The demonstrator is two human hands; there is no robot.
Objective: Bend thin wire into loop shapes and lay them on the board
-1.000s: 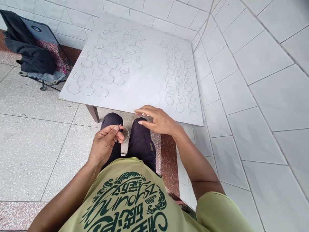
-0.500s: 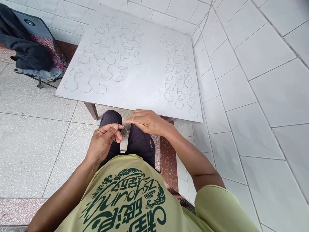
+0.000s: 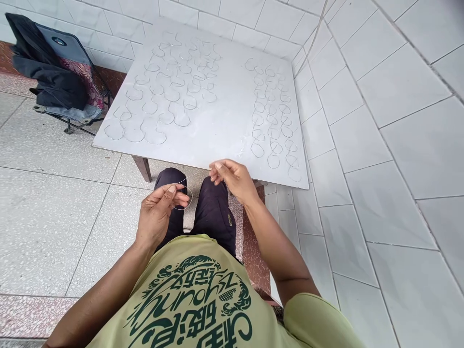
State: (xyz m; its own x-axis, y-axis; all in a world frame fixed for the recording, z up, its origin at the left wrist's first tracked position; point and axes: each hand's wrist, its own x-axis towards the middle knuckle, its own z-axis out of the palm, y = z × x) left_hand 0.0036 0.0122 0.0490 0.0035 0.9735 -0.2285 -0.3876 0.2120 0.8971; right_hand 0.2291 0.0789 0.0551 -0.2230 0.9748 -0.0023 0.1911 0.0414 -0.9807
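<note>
My left hand (image 3: 159,208) is closed over my left knee, with thumb and index finger pinching a thin wire (image 3: 191,198). The wire bends in a round loop beside and below those fingertips. From the pinch, a fine straight stretch of it slants up toward my right hand (image 3: 232,180). That hand is at the table's front edge, fingers curled and thumb pressed against them, apparently on the wire's far end, which is too fine to see clearly. Ahead, curved wire pieces (image 3: 167,118) lie in rows on the white tabletop (image 3: 217,130).
Looped wire pieces (image 3: 273,160) form columns on the table's right side. A tiled wall (image 3: 362,159) runs close along my right. At the back left stands a folding chair (image 3: 81,113) with dark cloth (image 3: 58,87) over it. My knees are near the table's front edge.
My right hand has moved right and away from my left, turning from flat extended fingers to a curled grip. A straight stretch of wire now shows between the hands. The view has shifted slightly.
</note>
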